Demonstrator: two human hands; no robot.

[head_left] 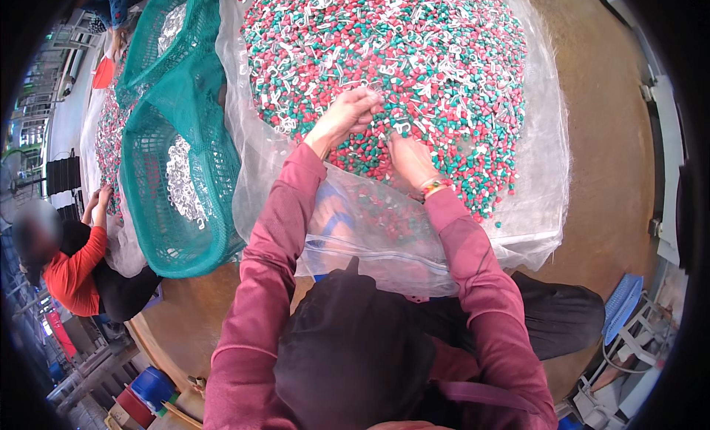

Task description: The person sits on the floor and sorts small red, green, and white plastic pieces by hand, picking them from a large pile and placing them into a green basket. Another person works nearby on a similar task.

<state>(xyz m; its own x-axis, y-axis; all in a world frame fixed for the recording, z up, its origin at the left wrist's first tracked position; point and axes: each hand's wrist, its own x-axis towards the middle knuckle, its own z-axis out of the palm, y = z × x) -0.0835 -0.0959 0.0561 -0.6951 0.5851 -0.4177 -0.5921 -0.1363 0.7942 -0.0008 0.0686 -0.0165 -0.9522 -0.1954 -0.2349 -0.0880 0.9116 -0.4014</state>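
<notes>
A wide heap of small red, green and white pieces [384,45], with white hook-shaped bits mixed in, lies on a pale mesh sheet [547,134]. Over the near part of the heap is my left hand [347,113], its fingers pressed together. Thin white bits show by its fingertips, but what it holds cannot be made out. Lower and to the right, my right hand [411,160] is curled down into the pieces, its fingertips mostly hidden. A white hook [401,126] lies just beyond it. Sheer mesh with a zip [370,254] crosses beneath my forearms.
Left of the heap stand green mesh-lined baskets [137,200] with white hooks [183,182] inside. Farther left, a person in an orange top [78,271] works at another heap [109,145]. Another person's hand shows at upper left. A blue crate [623,306] stands at lower right.
</notes>
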